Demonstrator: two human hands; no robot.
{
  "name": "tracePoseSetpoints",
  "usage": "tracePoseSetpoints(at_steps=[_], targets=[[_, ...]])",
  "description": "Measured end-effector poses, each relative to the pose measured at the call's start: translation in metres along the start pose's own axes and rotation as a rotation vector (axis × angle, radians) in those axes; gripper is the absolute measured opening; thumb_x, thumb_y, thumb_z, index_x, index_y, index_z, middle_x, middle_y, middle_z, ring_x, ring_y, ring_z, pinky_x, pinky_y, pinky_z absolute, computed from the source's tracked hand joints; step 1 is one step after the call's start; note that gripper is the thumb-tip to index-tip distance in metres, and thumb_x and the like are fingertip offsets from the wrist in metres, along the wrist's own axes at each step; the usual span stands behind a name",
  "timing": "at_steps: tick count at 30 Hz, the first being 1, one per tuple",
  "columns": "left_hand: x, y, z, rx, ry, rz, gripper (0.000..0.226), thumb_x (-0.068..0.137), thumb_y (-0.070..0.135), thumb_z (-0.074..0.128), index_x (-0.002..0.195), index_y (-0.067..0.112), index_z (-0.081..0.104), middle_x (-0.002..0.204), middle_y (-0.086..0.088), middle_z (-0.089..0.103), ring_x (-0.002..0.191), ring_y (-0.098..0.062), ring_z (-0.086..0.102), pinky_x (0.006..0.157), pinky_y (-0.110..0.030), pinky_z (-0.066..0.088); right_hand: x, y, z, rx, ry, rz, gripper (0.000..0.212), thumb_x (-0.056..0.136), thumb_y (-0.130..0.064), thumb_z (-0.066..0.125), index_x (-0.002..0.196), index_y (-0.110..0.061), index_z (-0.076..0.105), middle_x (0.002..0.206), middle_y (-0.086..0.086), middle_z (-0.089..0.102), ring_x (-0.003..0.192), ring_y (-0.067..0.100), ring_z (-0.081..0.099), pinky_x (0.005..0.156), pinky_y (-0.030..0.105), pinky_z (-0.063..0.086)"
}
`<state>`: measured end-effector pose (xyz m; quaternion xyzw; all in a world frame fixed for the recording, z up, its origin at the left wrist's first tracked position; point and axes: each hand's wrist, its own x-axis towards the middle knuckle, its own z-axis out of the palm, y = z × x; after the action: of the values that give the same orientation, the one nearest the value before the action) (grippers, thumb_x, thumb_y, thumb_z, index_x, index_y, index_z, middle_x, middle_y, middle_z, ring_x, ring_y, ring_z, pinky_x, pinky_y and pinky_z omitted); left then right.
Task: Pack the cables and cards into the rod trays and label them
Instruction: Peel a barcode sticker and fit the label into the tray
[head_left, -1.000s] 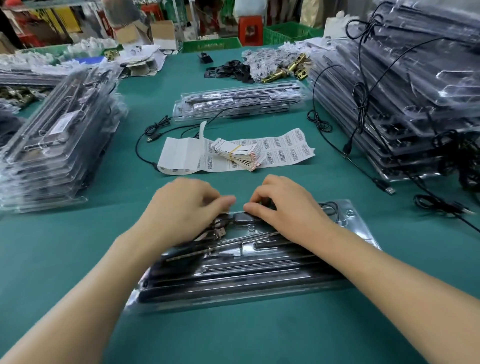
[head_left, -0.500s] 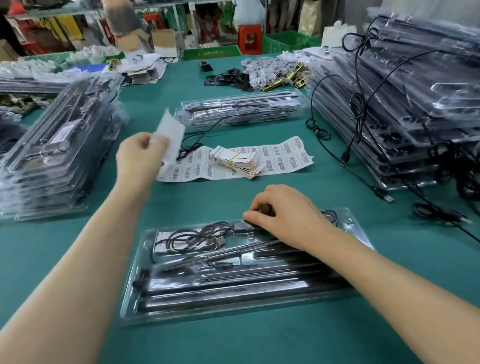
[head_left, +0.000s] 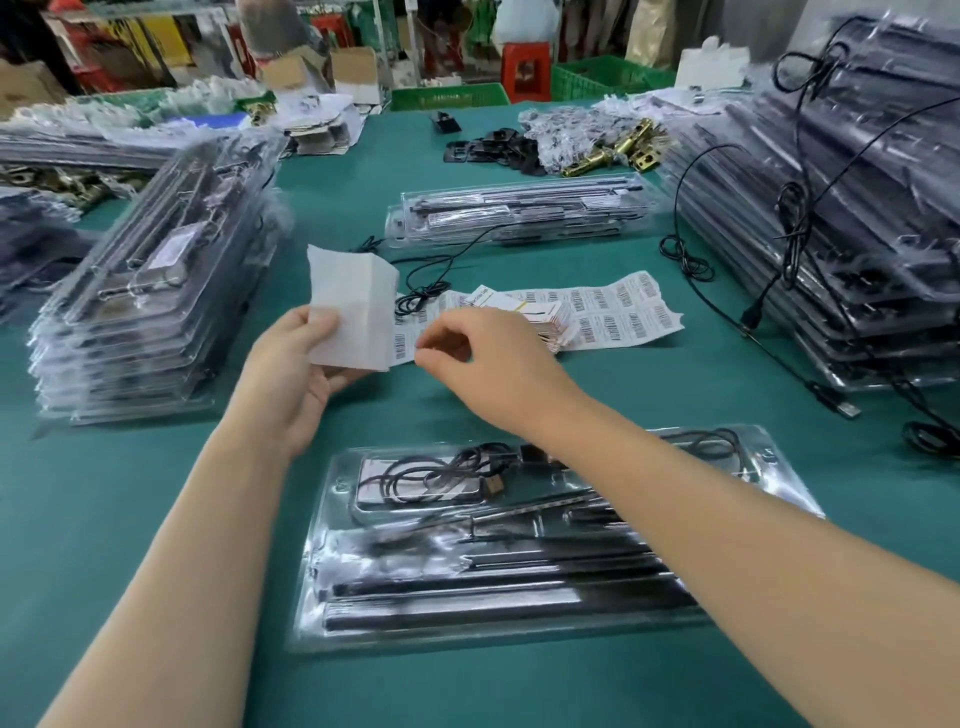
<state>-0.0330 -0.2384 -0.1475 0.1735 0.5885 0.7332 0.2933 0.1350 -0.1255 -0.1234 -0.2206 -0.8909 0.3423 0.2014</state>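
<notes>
A clear plastic rod tray (head_left: 519, 618) lies in front of me on the green table, holding black rods, a white card and a coiled black cable (head_left: 441, 470). My left hand (head_left: 291, 374) holds up the folded white end of the barcode label sheet (head_left: 623, 317). My right hand (head_left: 483, 353) pinches at the sheet's edge right beside the left hand, fingers closed on a label; its forearm crosses the tray. A small stack of cards (head_left: 540, 312) rests on the label sheet behind my right hand.
Stacks of packed trays stand at the left (head_left: 150, 291) and the right (head_left: 841, 208), the right one draped with black cables. Another tray (head_left: 519, 213) lies across the middle. Brass hardware (head_left: 618, 148), black clips and green crates sit at the far edge.
My left hand left the tray, picked up the label sheet's end and lifted it. My right hand then left the tray's cable and came to the sheet's edge.
</notes>
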Motion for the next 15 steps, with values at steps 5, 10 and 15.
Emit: tracePoseSetpoints(at_steps=[5,10,15], targets=[[0.0,-0.008,0.001,-0.122,0.009,-0.036,0.022,0.109,0.013,0.042,0.093,0.011,0.057,0.1,-0.009,0.076,0.093,-0.024,0.075,0.069,-0.036,0.063,0.031,-0.011,0.035,0.06,0.09,0.077,0.025,0.089,-0.025,0.075,0.11,-0.012,0.073,0.105,0.001,0.074,0.094,0.019,0.067,0.089,0.04,0.053],[0.008,-0.013,-0.006,-0.313,0.001,-0.061,0.034,0.105,0.023,0.053,0.13,0.0,0.058,0.124,-0.015,0.072,0.113,-0.025,0.071,0.082,-0.03,0.06,0.043,-0.015,0.06,0.123,0.167,0.102,0.03,0.085,-0.02,0.076,0.114,-0.014,0.07,0.107,-0.002,0.074,0.094,0.02,0.067,0.086,0.043,0.054],[0.001,-0.015,-0.007,0.169,-0.101,0.197,0.017,0.081,0.022,0.084,0.097,0.022,0.078,0.099,0.0,0.078,0.098,-0.018,0.073,0.087,-0.027,0.056,0.048,-0.017,0.064,0.18,0.211,0.099,0.032,0.086,-0.009,0.068,0.116,-0.02,0.073,0.106,-0.005,0.076,0.098,0.018,0.069,0.086,0.041,0.055]])
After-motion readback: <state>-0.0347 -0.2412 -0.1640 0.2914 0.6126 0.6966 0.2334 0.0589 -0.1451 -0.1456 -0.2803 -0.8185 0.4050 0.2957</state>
